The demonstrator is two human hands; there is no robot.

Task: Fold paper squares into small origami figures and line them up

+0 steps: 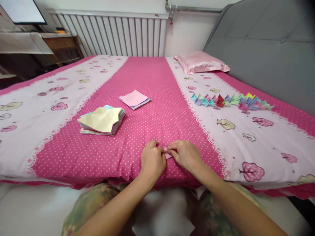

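Note:
Between my hands, close to the front edge of the bed, is a small piece of folded pink paper. My left hand has its fingers closed on the paper's left side. From the other side, my right hand pinches the paper between thumb and fingers. My fingers cover much of it, so its exact shape is hidden. Farther off to the left lies a thick stack of creased paper sheets, pale yellow on top. Beyond my hands sits a thinner stack of flat square paper, pink on top.
Rows of small colourful folded paper pieces stand on the bed at the right. A pink pillow lies at the back right against a grey headboard. The bedspread is pink and white. A radiator lines the wall behind.

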